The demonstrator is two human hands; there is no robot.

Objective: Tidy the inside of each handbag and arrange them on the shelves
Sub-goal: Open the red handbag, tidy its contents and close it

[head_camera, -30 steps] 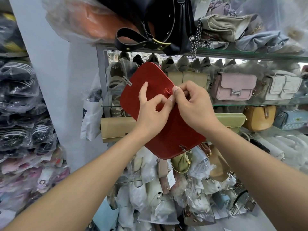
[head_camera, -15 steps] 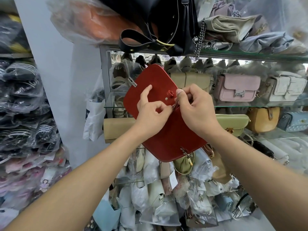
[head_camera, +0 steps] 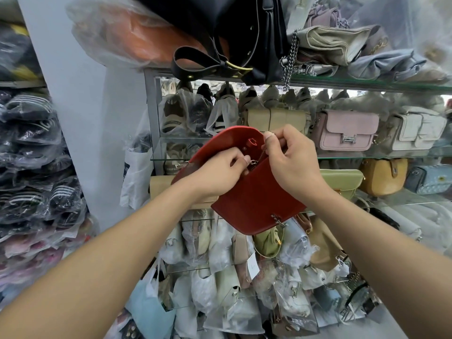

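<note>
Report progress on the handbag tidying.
Done: the pink bag and yellow bag stand neatly on glass shelves. In hand: the red handbag, flap lifted, left hand and right hand at its opening. Left: shelving it; wrapped bags heaped below.

A smooth red leather handbag with a rounded flap [head_camera: 254, 204] is held tilted in mid-air before the glass shelves [head_camera: 367, 84], its flap lifted open to show a red inner tab and a small metal clasp.
</note>
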